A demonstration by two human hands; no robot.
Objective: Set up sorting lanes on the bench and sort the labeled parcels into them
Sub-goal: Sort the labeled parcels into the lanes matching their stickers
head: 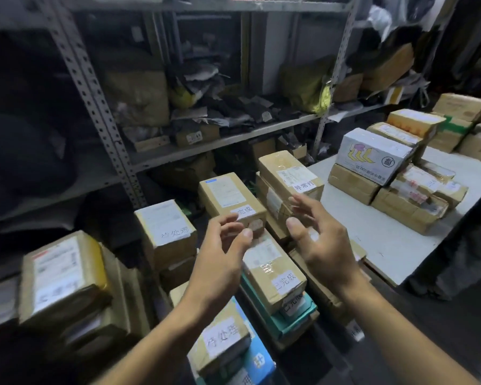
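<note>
1. A grey slotted-steel shelving unit [100, 112] fills the back of the view, its shelves crowded with dark bags, crumpled paper and small cartons.
2. A pale bench top [395, 240] runs along the right side. It carries stacked brown parcels, and a white carton with a purple and yellow print [372, 155] sits on top of one stack.
3. In front of the shelving stand rows of brown cardboard parcels, each with a white shipping sheet and a handwritten paper tag.
4. A large parcel with yellow tape [64, 276] sits at the far left. Near it a taller stack is topped by a tagged parcel [165, 226].
5. In the middle a tagged parcel [231, 198] stands just behind the hands. To its right a parcel [289, 173] tops another stack beside the bench.
6. A closer parcel [275, 273] lies on teal cartons between the forearms, and a tagged parcel [222, 340] lies under the left forearm.
7. The left hand [222, 254] hovers with fingers loosely curled, thumb near the forefinger, holding nothing.
8. The right hand [320, 237] hovers spread and relaxed, also holding nothing.
</note>
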